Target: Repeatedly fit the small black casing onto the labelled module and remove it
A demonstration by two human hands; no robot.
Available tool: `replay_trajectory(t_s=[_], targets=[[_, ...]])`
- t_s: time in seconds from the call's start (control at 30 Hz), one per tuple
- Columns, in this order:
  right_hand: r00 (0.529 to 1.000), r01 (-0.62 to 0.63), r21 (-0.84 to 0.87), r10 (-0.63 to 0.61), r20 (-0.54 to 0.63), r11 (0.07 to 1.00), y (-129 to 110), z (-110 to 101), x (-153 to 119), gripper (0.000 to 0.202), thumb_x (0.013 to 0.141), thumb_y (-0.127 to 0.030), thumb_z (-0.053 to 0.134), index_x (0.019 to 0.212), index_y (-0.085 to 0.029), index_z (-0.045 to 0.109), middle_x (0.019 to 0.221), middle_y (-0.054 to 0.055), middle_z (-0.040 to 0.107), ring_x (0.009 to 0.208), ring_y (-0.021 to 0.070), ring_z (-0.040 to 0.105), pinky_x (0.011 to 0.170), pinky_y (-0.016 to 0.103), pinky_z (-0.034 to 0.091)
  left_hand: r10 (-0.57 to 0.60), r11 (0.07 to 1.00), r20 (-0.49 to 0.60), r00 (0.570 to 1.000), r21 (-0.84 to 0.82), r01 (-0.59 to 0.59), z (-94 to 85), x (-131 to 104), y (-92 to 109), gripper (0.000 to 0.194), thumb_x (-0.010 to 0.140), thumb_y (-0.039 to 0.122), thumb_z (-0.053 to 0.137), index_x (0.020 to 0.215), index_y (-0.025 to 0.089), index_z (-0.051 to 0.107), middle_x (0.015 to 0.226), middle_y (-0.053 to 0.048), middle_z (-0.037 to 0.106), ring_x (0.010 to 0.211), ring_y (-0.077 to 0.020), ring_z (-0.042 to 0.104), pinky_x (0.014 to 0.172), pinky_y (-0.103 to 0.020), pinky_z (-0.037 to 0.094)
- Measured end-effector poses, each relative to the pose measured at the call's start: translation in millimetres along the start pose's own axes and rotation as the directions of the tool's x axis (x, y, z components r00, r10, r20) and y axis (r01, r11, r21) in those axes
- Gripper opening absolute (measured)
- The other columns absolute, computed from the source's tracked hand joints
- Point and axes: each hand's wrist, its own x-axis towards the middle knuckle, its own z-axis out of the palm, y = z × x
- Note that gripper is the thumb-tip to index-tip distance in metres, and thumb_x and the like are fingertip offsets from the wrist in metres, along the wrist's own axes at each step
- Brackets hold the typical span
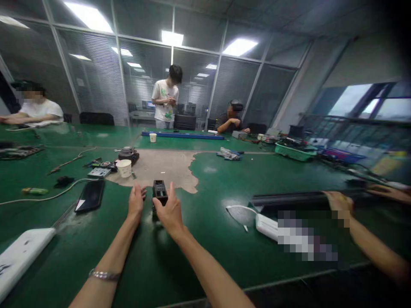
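A small black box-shaped part (159, 191) with openings in its top stands up from the green table in front of me. My right hand (171, 212) grips it, the thumb across its near side and the index finger stretched along its right. Just left of the part is my left hand (136, 201), fingers loosely curved and apart from it, holding nothing. A white paper cup (124, 168) stands beyond my left hand, beside small electronic parts (99, 172). To the left lies a dark phone-like slab (90, 195).
At the right, a co-worker's hand (340, 203) touches a long black bar (289, 200). A white power strip (267, 226) lies near it. Farther back are a blue bar (183, 135), a green basket (295, 152) and several people. A white case (25, 256) lies front left.
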Motion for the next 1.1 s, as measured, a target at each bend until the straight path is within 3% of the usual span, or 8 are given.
replay_trajectory(t_s=[0.37, 0.53, 0.7, 0.87, 1.1], targets=[[0.999, 0.019, -0.166, -0.013, 0.036, 0.986, -13, 9, -8, 0.084, 0.082, -0.033, 0.057, 0.144, -0.006, 0.008, 0.112, 0.019, 0.061, 0.095, 0.0286, 0.062, 0.08, 0.035, 0.047, 0.012, 1.0, -0.018, 1.0, -0.012, -0.012, 1.2, -4, 4, 0.053, 0.083, 0.062, 0.036, 0.105, 0.017, 0.053, 0.105, -0.013, 0.064, 0.089, -0.0199, 0.063, 0.078, -0.036, 0.049], [0.997, 0.029, -0.206, -0.014, 0.077, 0.978, -6, 16, -19, 0.086, 0.081, -0.03, 0.058, 0.144, -0.005, 0.005, 0.114, 0.02, 0.059, 0.097, 0.0285, 0.06, 0.082, 0.036, 0.046, 0.021, 1.0, -0.021, 1.0, -0.014, -0.022, 0.7, -4, 3, 0.052, 0.084, 0.061, 0.035, 0.106, 0.018, 0.053, 0.106, -0.013, 0.063, 0.09, -0.0199, 0.063, 0.08, -0.036, 0.048], [0.995, 0.011, -0.198, 0.009, 0.104, 0.98, 7, 19, -31, 0.09, 0.077, -0.031, 0.061, 0.143, -0.002, 0.008, 0.116, 0.022, 0.056, 0.102, 0.0311, 0.057, 0.085, 0.039, 0.045, 0.018, 1.0, -0.027, 0.999, -0.011, -0.019, 1.9, -8, 7, 0.053, 0.084, 0.061, 0.035, 0.108, 0.017, 0.053, 0.107, -0.013, 0.063, 0.091, -0.0199, 0.063, 0.081, -0.037, 0.048], [0.997, 0.066, -0.104, -0.061, 0.051, 0.992, 11, 20, -32, 0.091, 0.077, -0.032, 0.062, 0.144, -0.005, 0.006, 0.128, 0.021, 0.048, 0.116, 0.0299, 0.048, 0.094, 0.039, 0.042, 0.016, 1.0, -0.026, 1.0, -0.002, -0.016, 2.0, -11, 10, 0.053, 0.084, 0.061, 0.036, 0.11, 0.018, 0.052, 0.107, -0.013, 0.063, 0.09, -0.0199, 0.063, 0.081, -0.037, 0.048], [0.999, 0.02, -0.126, -0.014, 0.053, 0.992, 5, 21, -24, 0.087, 0.078, -0.029, 0.061, 0.144, -0.005, 0.01, 0.113, 0.02, 0.059, 0.099, 0.0295, 0.059, 0.084, 0.039, 0.047, -0.001, 1.0, -0.035, 0.999, -0.008, 0.001, 3.3, -8, 8, 0.052, 0.085, 0.059, 0.036, 0.112, 0.017, 0.052, 0.105, -0.013, 0.063, 0.09, -0.0201, 0.063, 0.082, -0.039, 0.048]])
